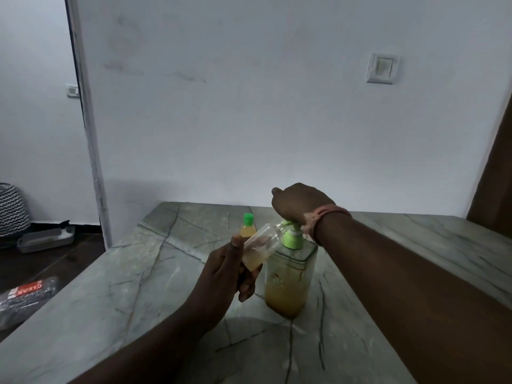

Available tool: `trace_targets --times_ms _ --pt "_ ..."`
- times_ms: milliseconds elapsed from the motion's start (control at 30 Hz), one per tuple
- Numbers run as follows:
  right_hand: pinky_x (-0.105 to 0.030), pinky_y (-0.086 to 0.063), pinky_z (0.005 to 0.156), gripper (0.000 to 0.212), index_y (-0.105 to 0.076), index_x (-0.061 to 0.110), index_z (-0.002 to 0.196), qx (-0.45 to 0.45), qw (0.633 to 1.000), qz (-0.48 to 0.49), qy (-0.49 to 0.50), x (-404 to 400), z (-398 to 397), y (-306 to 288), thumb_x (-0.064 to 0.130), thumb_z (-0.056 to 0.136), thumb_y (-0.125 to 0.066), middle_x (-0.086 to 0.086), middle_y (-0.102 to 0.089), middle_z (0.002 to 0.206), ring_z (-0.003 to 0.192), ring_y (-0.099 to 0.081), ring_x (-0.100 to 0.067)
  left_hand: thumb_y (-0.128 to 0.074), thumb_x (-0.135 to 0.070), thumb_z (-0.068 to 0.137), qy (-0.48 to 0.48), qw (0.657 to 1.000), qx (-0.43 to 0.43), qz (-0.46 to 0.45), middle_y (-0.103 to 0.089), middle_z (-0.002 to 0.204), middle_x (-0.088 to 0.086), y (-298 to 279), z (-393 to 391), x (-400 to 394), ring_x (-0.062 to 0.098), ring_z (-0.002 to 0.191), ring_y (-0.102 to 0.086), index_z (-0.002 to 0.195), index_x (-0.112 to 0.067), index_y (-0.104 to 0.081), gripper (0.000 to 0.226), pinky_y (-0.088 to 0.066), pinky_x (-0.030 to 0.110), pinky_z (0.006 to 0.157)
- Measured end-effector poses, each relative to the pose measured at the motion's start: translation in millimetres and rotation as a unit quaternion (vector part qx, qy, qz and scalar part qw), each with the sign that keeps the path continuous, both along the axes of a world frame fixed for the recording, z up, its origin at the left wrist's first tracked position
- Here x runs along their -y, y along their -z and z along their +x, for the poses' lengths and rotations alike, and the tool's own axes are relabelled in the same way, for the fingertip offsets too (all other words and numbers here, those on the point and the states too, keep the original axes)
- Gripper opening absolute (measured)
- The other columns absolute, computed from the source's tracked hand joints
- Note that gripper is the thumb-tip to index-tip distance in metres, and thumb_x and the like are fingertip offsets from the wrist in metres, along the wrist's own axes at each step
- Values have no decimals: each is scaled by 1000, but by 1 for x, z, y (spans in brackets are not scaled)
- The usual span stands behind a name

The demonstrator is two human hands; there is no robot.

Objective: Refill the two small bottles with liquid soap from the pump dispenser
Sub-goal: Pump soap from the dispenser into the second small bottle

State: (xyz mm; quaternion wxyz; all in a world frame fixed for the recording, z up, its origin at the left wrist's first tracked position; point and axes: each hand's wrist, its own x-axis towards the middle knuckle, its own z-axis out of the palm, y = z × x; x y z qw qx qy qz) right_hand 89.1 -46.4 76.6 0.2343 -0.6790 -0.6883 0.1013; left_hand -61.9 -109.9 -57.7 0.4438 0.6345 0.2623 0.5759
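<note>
Left hand [232, 273] gripping tilted small bottle [259, 249], right hand [297, 206] curled atop pump dispenser [291, 273].

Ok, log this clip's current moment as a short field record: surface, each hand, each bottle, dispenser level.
surface: grey veined stone table
left hand: holds the uncapped small bottle, tilted, mouth at the pump spout
right hand: presses on the pump head from above
uncapped small bottle fill: a little yellowish soap at its base
capped small bottle: upright behind, green cap on
pump dispenser: clear, yellow soap in lower part
stage: first bottle being filled
</note>
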Motion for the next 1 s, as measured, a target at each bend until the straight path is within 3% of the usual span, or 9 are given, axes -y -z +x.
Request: trace_targets --times_ms 100,200,300,400,500,633,733,833,1000 --pt "-29 -37 68 28 -45 13 66 -3 1000 -23 -1 -5 -2 8 18 93 -41 -12 -59 89 77 -50 -26 -39 -71 91 -1 1000 3 9 -42 70 36 1 -1 -2 19 48 -41 112 12 -57 88 -39 27 46" --pt "-29 -32 57 28 -44 12 61 -1 999 -35 -6 -2 1 6 15 89 -43 -7 -50 72 62 -43 -19 -45 -77 86 3 1000 11 7 -40 68 36 0 0 -4 18 46 -40 113 15 -56 96 -39 26 45" --pt "-28 -38 63 29 -54 12 69 18 999 -44 -14 2 -1 1 22 93 -42 -10 -59 83 74 -53 -22 -46 -79 85 -2 1000 18 0 -39 67 36 0 1 -2 18 45 -39 113 15 -56 99 -38 27 45" --pt "-32 -41 81 38 -66 9 105 31 999 -18 -6 0 -2 -4 37 98 -42 -15 -64 120 105 -59 -29 -42 -73 90 -2 1000 15 -5 -40 68 36 0 0 -1 17 46 -40 116 12 -58 90 -39 26 45" --pt "-31 -39 78 34 -55 14 78 -11 1000 8 10 -8 -2 5 40 95 -42 -12 -63 105 93 -56 -29 -33 -60 97 -9 1000 5 -4 -41 70 38 0 1 -3 18 47 -40 115 14 -58 80 -39 27 45" --pt "-30 -38 77 34 -48 13 68 -10 1000 -8 4 -9 -2 9 28 97 -37 -8 -53 81 89 -53 -31 -39 -72 90 -6 1000 4 3 -42 70 37 -1 0 -2 19 46 -41 111 15 -56 92 -39 27 45" --pt "-30 -38 79 36 -47 9 69 11 1000 -24 -12 -6 0 4 27 99 -35 -14 -59 98 92 -53 -30 -42 -74 89 -3 1000 7 4 -42 70 38 -1 0 -2 20 48 -41 114 12 -59 91 -39 27 45" --pt "-32 -39 82 36 -52 12 85 20 1000 -10 -10 -9 -1 0 42 98 -38 -13 -63 119 105 -57 -30 -39 -64 91 -2 1000 13 -4 -45 71 29 -1 1 0 18 49 -41 121 -3 -66 74 -39 27 45" --pt "-30 -37 70 38 -50 10 69 -45 999 8 -4 -13 1 9 33 98 -39 -6 -56 81 83 -55 -26 -39 -69 91 -8 1000 3 3 -42 70 38 0 0 -1 20 47 -40 113 8 -62 83 -39 27 45"
